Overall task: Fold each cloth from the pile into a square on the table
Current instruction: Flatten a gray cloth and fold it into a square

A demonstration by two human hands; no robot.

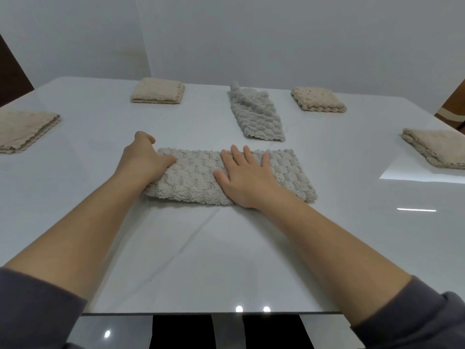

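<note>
A grey bubbly cloth (289, 172) lies folded into a long rectangle in the middle of the white table (201, 260). My left hand (143, 159) grips the cloth's left end, thumb on top and fingers curled under the edge. My right hand (245, 175) lies flat on the cloth's middle with fingers spread. Behind it, a second grey cloth (256, 114) lies loosely rumpled, its far end bunched up.
Beige folded squares sit around the table: one at far left (22, 131), one at back left (157, 91), one at back right (318, 100), one at far right (437, 147). The table's near edge (201, 314) runs below my forearms.
</note>
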